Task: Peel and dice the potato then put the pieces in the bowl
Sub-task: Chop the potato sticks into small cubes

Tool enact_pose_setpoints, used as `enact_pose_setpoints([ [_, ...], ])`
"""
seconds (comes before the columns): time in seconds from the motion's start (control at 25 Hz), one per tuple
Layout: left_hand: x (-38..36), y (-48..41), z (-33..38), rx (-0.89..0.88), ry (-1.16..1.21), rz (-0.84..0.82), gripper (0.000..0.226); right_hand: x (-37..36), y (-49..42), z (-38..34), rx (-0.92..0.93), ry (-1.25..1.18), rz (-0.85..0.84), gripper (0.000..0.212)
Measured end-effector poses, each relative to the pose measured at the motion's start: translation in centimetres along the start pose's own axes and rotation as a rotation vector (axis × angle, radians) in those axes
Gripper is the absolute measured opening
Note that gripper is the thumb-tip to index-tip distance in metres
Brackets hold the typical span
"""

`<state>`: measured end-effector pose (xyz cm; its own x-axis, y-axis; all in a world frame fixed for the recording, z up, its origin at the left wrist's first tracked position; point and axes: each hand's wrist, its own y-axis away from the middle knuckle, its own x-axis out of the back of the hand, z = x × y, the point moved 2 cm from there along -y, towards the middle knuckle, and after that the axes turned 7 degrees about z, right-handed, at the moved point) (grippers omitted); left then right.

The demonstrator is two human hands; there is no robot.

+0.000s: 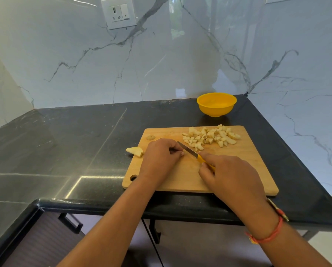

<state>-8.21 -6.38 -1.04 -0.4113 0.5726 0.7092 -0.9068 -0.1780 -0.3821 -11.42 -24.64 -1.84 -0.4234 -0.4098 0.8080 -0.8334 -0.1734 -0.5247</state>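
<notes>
A wooden cutting board [244,166] lies on the dark counter. My left hand [159,158] is curled over a potato piece on the board, which is almost wholly hidden under the fingers. My right hand [230,180] grips the yellow handle of a knife [188,150], its blade angled toward my left fingertips. A pile of several diced potato pieces [211,137] lies at the board's far right. A peeled potato wedge [135,151] rests at the board's left edge. The yellow bowl [216,104] stands beyond the board with nothing visible inside.
A small brownish scrap [150,137] lies at the board's far left corner. The black counter [65,143] ends in marble walls behind and to the right. A wall socket [119,13] is high on the back wall. Cabinet handles [71,222] show below the counter edge.
</notes>
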Motion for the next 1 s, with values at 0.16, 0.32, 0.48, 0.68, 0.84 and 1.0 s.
enact_pose_setpoints([
  [0.16,-0.1,-0.1,0.0,0.011,0.004,-0.001,0.005,0.4,0.2,0.0,0.014,0.016,-0.047,0.041],
  [0.32,-0.3,-0.1,-0.3,0.028,0.027,-0.001,0.004,1.3,1.6,0.6,0.028,0.107,-0.056,0.042],
  [0.48,-0.4,0.1,-0.4,0.012,0.041,0.011,0.002,2.6,2.7,1.0,0.021,0.116,-0.006,0.036],
  [0.68,-0.5,0.1,-0.6,0.016,0.067,0.034,0.006,2.4,1.9,0.3,0.000,0.036,0.030,0.039],
  [0.84,-0.3,0.2,-0.8,0.032,0.153,0.068,0.016,0.9,0.8,-1.0,0.001,0.056,-0.002,0.041],
  [1.0,-0.4,0.2,-0.9,0.045,0.174,0.074,0.018,0.2,0.5,-1.2,-0.012,0.048,-0.029,0.040],
])
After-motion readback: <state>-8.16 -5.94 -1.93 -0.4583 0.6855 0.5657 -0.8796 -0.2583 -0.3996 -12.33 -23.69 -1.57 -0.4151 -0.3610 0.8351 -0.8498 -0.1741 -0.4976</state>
